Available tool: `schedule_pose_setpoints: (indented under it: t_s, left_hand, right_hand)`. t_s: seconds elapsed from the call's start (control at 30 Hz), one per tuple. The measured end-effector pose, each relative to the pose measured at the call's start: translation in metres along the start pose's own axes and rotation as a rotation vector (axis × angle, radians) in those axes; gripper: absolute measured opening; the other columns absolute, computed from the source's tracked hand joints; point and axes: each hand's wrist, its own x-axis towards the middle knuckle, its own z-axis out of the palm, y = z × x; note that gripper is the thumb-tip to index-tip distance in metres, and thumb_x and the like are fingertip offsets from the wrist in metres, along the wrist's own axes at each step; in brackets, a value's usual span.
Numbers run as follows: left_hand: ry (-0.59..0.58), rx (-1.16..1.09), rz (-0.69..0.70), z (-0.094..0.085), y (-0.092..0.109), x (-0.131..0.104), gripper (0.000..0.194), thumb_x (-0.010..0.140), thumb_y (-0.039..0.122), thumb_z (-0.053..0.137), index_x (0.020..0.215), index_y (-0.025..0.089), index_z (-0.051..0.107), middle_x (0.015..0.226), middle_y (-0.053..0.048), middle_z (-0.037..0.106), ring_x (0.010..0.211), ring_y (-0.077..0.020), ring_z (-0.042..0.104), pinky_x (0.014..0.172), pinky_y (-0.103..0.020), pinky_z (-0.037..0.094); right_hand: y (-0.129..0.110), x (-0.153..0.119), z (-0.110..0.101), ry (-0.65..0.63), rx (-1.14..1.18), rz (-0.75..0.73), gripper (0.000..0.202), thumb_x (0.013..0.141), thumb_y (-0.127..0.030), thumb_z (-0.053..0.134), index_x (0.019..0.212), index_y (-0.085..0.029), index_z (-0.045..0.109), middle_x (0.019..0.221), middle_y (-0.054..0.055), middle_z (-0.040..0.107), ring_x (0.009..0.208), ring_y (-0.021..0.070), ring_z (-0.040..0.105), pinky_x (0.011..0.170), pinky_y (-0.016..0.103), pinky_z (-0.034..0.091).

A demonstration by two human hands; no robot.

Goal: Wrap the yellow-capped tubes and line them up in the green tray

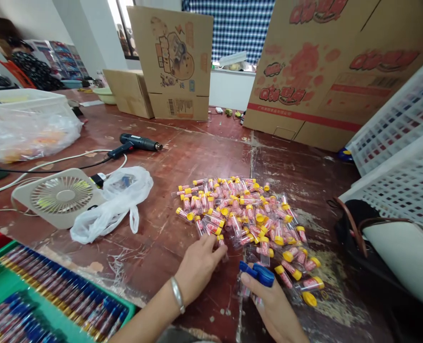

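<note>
A pile of small clear tubes with yellow caps and pink-and-white contents (249,214) lies spread on the table. At its near left edge my left hand (197,267), wearing a silver bangle, closes its thumb and fingers around one yellow-capped tube (221,241). My right hand (273,305) is closed around blue plastic pieces (259,274) with clear plastic below them; their exact kind is partly hidden by the fingers. In the green tray (130,312) at the lower left lie rows of filled tubes with blue and yellow ends (64,290).
A white fan (63,195), a plastic bag (116,205) and a heat gun (136,144) with trailing cords lie to the left. Cardboard boxes (175,66) stand behind. White baskets (400,157) and a bag (407,257) border the right side. Another person (32,66) sits far left.
</note>
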Motion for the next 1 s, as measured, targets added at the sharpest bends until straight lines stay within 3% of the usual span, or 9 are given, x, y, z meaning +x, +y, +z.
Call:
schedule_pose_setpoints:
  t_s: [0.1, 0.2, 0.3, 0.37, 0.47, 0.57, 0.73, 1.0]
  left_hand:
    - [-0.041, 0.148, 0.188, 0.015, -0.005, 0.02, 0.018, 0.092, 0.014, 0.05, 0.104, 0.018, 0.063, 0.094, -0.01, 0.059, 0.087, -0.0255, 0.054, 0.071, -0.036, 0.05]
    - [0.006, 0.057, 0.217, 0.019, -0.002, 0.022, 0.021, 0.093, 0.012, 0.046, 0.106, 0.018, 0.062, 0.1, -0.011, 0.06, 0.091, -0.0259, 0.056, 0.079, -0.04, 0.05]
    - [0.095, -0.287, 0.12, 0.01, 0.006, 0.003, 0.028, 0.094, 0.01, 0.042, 0.116, 0.021, 0.057, 0.117, -0.012, 0.059, 0.105, -0.0248, 0.056, 0.092, -0.041, 0.047]
    - [0.099, -0.571, -0.015, 0.003, 0.014, -0.016, 0.028, 0.095, 0.013, 0.044, 0.118, 0.023, 0.055, 0.116, -0.009, 0.06, 0.106, -0.022, 0.057, 0.094, -0.036, 0.046]
    - [0.067, -0.904, -0.252, -0.001, 0.026, -0.043, 0.022, 0.092, 0.023, 0.054, 0.113, 0.025, 0.06, 0.104, -0.005, 0.063, 0.097, -0.0201, 0.061, 0.087, -0.03, 0.048]
    - [0.073, -1.105, -0.405, 0.007, 0.033, -0.059, 0.022, 0.086, 0.03, 0.063, 0.108, 0.024, 0.066, 0.102, -0.006, 0.062, 0.093, -0.021, 0.062, 0.077, -0.027, 0.051]
    - [0.18, -1.172, -0.495, 0.018, 0.036, -0.065, 0.024, 0.082, 0.033, 0.068, 0.104, 0.022, 0.071, 0.097, -0.006, 0.062, 0.086, -0.0207, 0.063, 0.07, -0.025, 0.051]
    - [0.248, -1.191, -0.529, 0.012, 0.032, -0.071, 0.025, 0.08, 0.035, 0.07, 0.102, 0.022, 0.073, 0.092, -0.005, 0.063, 0.079, -0.0189, 0.062, 0.064, -0.023, 0.05]
  right_hand:
    - [-0.008, -0.003, 0.002, 0.023, 0.031, -0.04, 0.037, 0.048, -0.036, 0.091, 0.071, -0.02, 0.067, 0.065, -0.002, 0.063, 0.064, 0.018, 0.052, 0.06, 0.03, 0.043]
    - [-0.014, -0.005, 0.003, 0.029, 0.074, -0.088, 0.034, 0.05, -0.036, 0.091, 0.061, -0.02, 0.062, 0.055, -0.004, 0.056, 0.054, 0.0145, 0.047, 0.053, 0.028, 0.04]
    - [-0.016, -0.002, 0.004, 0.05, 0.161, -0.074, 0.033, 0.051, -0.032, 0.091, 0.06, -0.02, 0.062, 0.057, -0.004, 0.057, 0.055, 0.0147, 0.049, 0.054, 0.028, 0.041]
    - [-0.015, 0.0, 0.006, 0.062, 0.211, -0.059, 0.031, 0.052, -0.03, 0.091, 0.063, -0.02, 0.063, 0.058, -0.004, 0.058, 0.056, 0.0147, 0.05, 0.055, 0.028, 0.042]
    - [-0.012, 0.004, 0.014, 0.095, 0.267, -0.042, 0.03, 0.053, -0.029, 0.091, 0.063, -0.02, 0.064, 0.057, -0.005, 0.058, 0.053, 0.0129, 0.047, 0.054, 0.027, 0.042]
    - [-0.009, 0.004, 0.028, 0.111, 0.315, -0.02, 0.03, 0.053, -0.028, 0.091, 0.062, -0.02, 0.063, 0.056, -0.005, 0.057, 0.051, 0.0123, 0.046, 0.052, 0.027, 0.042]
    - [-0.003, -0.001, 0.048, 0.044, 0.348, 0.006, 0.026, 0.057, -0.029, 0.088, 0.066, -0.022, 0.066, 0.062, -0.004, 0.062, 0.057, 0.0151, 0.051, 0.057, 0.029, 0.044]
    - [0.001, -0.01, 0.06, -0.028, 0.207, -0.07, 0.026, 0.058, -0.035, 0.087, 0.066, -0.024, 0.065, 0.062, -0.004, 0.061, 0.057, 0.0168, 0.051, 0.06, 0.031, 0.045]
